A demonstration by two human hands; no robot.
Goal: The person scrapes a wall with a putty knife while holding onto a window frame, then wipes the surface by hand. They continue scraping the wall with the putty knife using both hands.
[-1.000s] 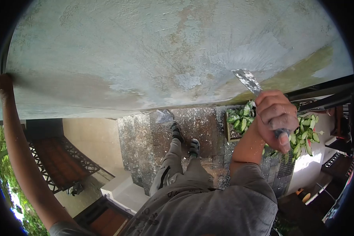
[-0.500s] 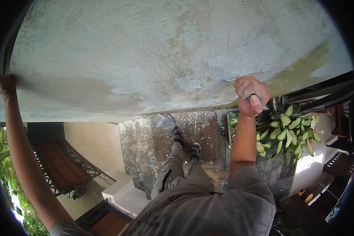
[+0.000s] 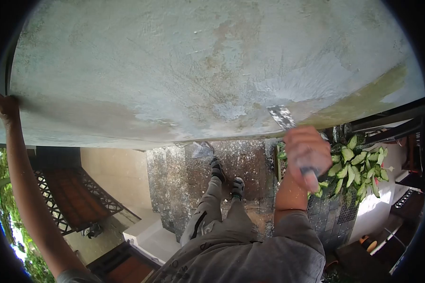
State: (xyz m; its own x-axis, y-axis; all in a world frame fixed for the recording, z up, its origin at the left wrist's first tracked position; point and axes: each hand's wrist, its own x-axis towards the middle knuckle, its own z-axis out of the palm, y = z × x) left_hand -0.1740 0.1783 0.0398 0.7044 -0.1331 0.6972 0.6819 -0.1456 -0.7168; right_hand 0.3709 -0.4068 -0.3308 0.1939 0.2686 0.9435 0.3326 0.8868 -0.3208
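Observation:
My right hand [image 3: 308, 153] is closed around the handle of a scraper [image 3: 282, 117], whose flat metal blade is spotted with pale residue. The blade points up and left, its tip over the lower part of the weathered wall [image 3: 174, 61]. Flaking paint, bare pale patches and a greenish strip mark this wall near the blade. At the far left, my left hand [image 3: 5, 106] is raised to the wall's side edge and closed at the dark frame [image 3: 8, 70] there, with its fingers partly hidden.
Paint flakes litter the dark paving [image 3: 174, 184] around my feet. A crumpled clear plastic piece [image 3: 203, 149] lies by the wall's base. Leafy plants [image 3: 356, 165] grow close to my right forearm. A low white ledge [image 3: 151, 236] stands to my left, beyond it a brown lattice-sided structure [image 3: 73, 198].
My right hand has moved down and away from the wall, bringing the scraper blade into clear sight. My left hand stays at the wall's edge.

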